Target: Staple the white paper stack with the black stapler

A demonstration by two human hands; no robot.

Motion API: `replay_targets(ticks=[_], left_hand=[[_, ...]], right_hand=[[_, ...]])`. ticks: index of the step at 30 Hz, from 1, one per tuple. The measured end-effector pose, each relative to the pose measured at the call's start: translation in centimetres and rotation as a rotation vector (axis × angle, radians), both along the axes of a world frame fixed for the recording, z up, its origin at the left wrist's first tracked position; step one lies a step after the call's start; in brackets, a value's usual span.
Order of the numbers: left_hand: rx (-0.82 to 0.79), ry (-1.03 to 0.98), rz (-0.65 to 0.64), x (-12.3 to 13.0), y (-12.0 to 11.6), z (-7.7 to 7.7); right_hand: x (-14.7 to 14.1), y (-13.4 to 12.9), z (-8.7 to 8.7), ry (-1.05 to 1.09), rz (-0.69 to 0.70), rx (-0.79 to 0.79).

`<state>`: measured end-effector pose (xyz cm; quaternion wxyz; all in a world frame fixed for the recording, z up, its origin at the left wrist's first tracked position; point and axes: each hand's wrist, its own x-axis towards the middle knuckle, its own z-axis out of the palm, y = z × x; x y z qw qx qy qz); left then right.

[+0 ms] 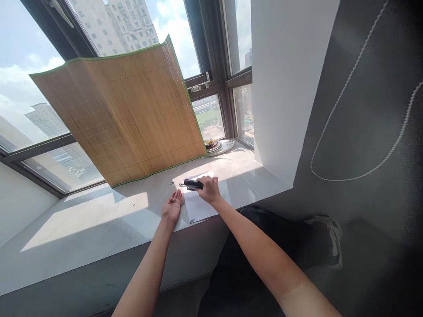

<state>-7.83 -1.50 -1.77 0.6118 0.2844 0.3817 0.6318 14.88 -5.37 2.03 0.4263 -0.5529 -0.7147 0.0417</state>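
Observation:
A black stapler (193, 184) is gripped in my right hand (209, 189), its jaws spread apart and pointing left. Beneath it, white paper sheets (200, 208) lie on the window sill. My left hand (172, 207) rests palm up just left of the paper, fingers apart. On that palm sits a small dark item (173, 201), too small to make out. A few tiny dark pieces (172, 182) lie on the sill beyond the left hand.
A bamboo mat (132, 114) with green edging leans against the window behind the sill (132, 220). Stacked plates (218, 146) stand in the far corner. A white wall (284, 97) rises at the right, and a beaded cord (340, 99) hangs beyond it.

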Motion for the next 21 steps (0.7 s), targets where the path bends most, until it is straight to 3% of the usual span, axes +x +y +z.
replay_targets(ticks=[3,8,10,15,21], left_hand=[[0.012,0.088,0.041,0.9,-0.6,0.2],[0.203,0.304,0.047,1.9,-2.2,0.8],[0.298,0.354,0.001,2.3,-3.0,1.3],[0.419,0.399,-0.091,3.5,-4.3,2.1],[0.546,0.552,-0.184,3.2,-3.8,1.3]], right_hand=[[1.2,0.4,0.1,0.050,-0.025,-0.182],[1.3,0.4,-0.4,0.019,0.031,-0.326],[1.1,0.2,-0.5,-0.023,0.053,-0.241],[0.4,-0.2,-0.1,-0.210,0.248,0.216],[-0.8,-0.4,-0.2,-0.287,0.392,0.314]])
